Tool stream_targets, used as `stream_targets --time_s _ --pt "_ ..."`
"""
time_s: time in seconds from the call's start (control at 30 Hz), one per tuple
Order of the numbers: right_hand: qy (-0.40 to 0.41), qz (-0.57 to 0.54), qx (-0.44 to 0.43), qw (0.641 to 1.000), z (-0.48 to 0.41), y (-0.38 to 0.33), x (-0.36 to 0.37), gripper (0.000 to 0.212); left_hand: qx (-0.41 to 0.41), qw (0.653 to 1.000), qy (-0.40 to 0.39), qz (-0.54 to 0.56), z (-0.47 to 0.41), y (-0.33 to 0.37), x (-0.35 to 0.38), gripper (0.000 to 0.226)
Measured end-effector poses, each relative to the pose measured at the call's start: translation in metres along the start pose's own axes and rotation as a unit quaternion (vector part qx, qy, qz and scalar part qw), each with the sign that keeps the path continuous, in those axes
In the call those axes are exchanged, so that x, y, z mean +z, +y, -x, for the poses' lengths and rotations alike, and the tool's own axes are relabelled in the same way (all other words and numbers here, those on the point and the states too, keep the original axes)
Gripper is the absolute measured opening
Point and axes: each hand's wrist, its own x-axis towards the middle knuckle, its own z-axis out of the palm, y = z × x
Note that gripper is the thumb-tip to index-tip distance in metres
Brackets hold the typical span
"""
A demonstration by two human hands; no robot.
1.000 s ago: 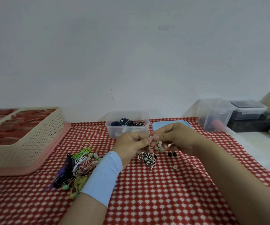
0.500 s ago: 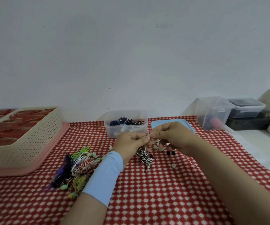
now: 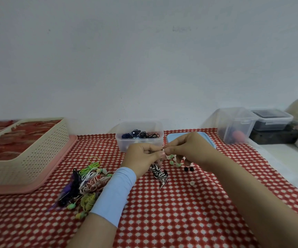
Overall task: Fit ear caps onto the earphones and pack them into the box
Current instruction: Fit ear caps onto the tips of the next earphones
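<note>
My left hand and my right hand meet fingertip to fingertip above the cloth, pinching a small white piece between them. From my left hand hangs a black-and-white striped earphone bundle, its plug resting on the cloth. Loose ear caps, green, black and white, lie under my right hand. The clear box behind my hands holds dark coiled earphones. A pile of colourful earphones lies to the left.
A blue lid lies behind my right hand. A cream basket on a pink tray stands at the left. Clear lidded containers sit at the right, beyond the red checked cloth.
Both hands have stayed joined and shifted slightly away from me; the striped bundle lifted a little with them.
</note>
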Motion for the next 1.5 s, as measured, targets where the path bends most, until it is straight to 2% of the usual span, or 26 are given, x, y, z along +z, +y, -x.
stream_targets --time_s 0.1,0.23,0.47,0.7,1.03,1.17,1.23,1.43,1.5 --pt "-0.007 -0.011 0.002 1.0 0.001 -0.001 0.001 0.007 0.004 1.0 0.008 0.007 0.0 -0.001 0.0 0.013" --pt "-0.068 -0.103 0.021 0.992 0.004 -0.003 -0.008 0.016 -0.006 0.999 -0.009 0.054 -0.001 0.0 -0.002 0.012" --pt "-0.106 -0.144 0.064 0.982 0.004 -0.001 -0.009 0.013 -0.01 0.996 -0.065 0.057 0.0 0.0 -0.006 0.011" --pt "-0.113 -0.172 0.066 0.976 0.002 0.002 -0.008 0.012 -0.003 0.991 -0.069 0.118 0.004 0.001 -0.002 0.015" --pt "-0.081 -0.154 0.003 0.985 0.004 0.006 -0.003 0.014 -0.002 0.986 -0.068 0.152 0.004 -0.003 0.002 0.014" --pt "-0.068 -0.147 -0.076 0.984 0.007 0.003 -0.006 0.011 -0.02 0.973 -0.113 0.199 0.004 0.0 0.002 0.019" --pt "-0.078 -0.131 -0.086 0.985 0.008 0.002 -0.009 0.009 -0.034 0.969 -0.129 0.207 0.004 0.0 0.001 0.015" --pt "-0.119 -0.105 -0.014 0.987 0.006 0.004 -0.012 0.009 0.0 0.983 -0.129 0.129 0.004 -0.002 -0.001 0.011" --pt "-0.131 -0.136 0.014 0.982 0.004 0.004 -0.01 0.01 0.008 0.986 -0.115 0.122 0.003 -0.001 -0.001 0.011"
